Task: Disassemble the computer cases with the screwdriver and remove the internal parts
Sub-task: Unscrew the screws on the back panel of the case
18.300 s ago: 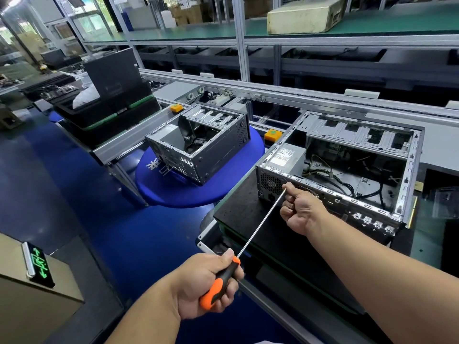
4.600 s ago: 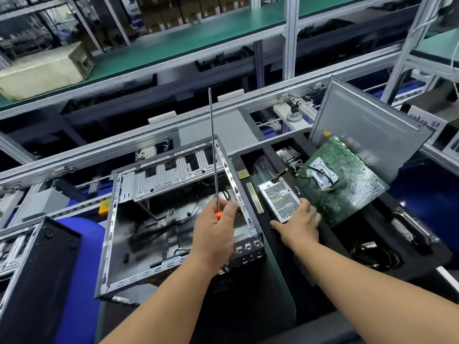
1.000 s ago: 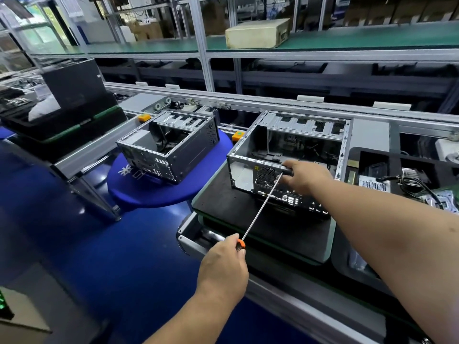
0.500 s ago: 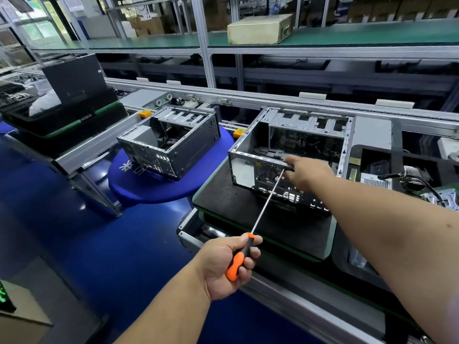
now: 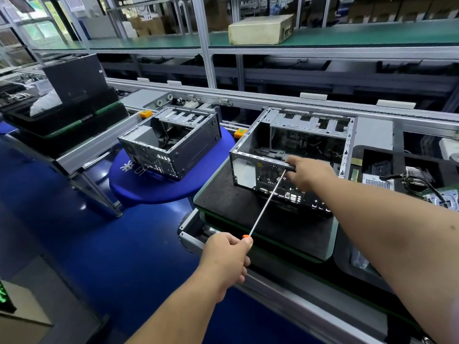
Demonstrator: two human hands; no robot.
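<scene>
An open grey computer case (image 5: 248, 167) lies on a black pallet (image 5: 231, 202) in the middle, its rear panel with a fan grille facing me. My left hand (image 5: 227, 259) grips the orange handle of a long screwdriver (image 5: 267, 202). Its thin shaft runs up and right to the case's rear top edge. My right hand (image 5: 308, 172) holds that top rail, fingers curled over it right at the screwdriver tip. A second open case (image 5: 173, 142) sits on a blue round stand (image 5: 154, 189) to the left.
A black tray (image 5: 402, 160) at the right holds a removed power supply (image 5: 376, 181), cables and a board. Black bins with a dark panel (image 5: 74, 78) stand at the far left. A beige box (image 5: 258, 29) rests on the green shelf behind the conveyor rail. Blue floor lies below.
My left hand has rolled over on the handle, so the orange grip is now mostly hidden. The screwdriver tip stays at the rear top edge, and my right hand keeps its hold on the rail.
</scene>
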